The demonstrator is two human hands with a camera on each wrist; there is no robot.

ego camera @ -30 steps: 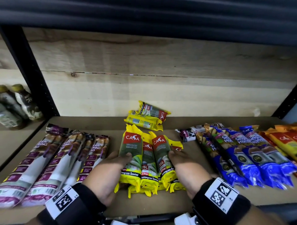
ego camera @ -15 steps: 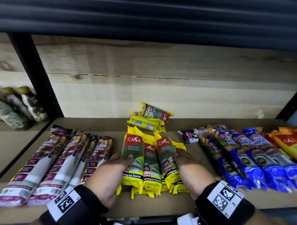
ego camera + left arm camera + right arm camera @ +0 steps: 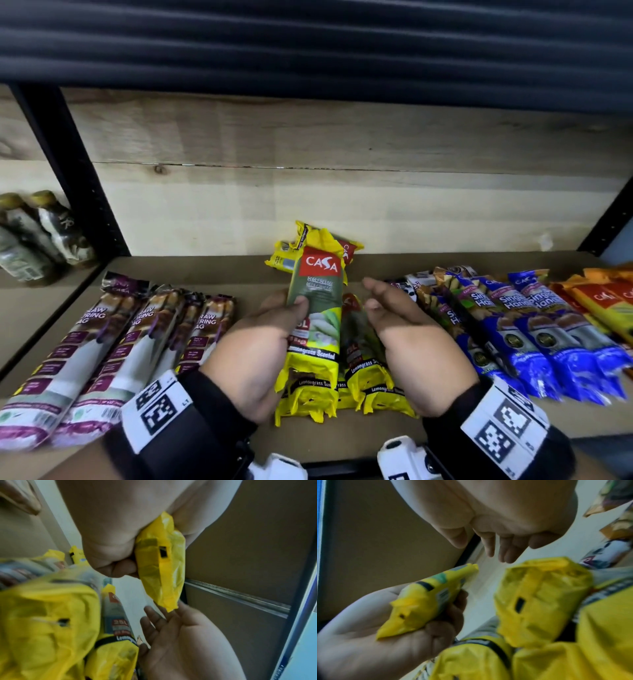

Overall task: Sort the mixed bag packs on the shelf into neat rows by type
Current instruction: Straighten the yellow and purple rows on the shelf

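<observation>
Gripping yellow pack, left hand; back label wrist-only.

Head camera looks down over the shelf; both wrist cameras sit close, facing each other across the yellow packs.
</observation>
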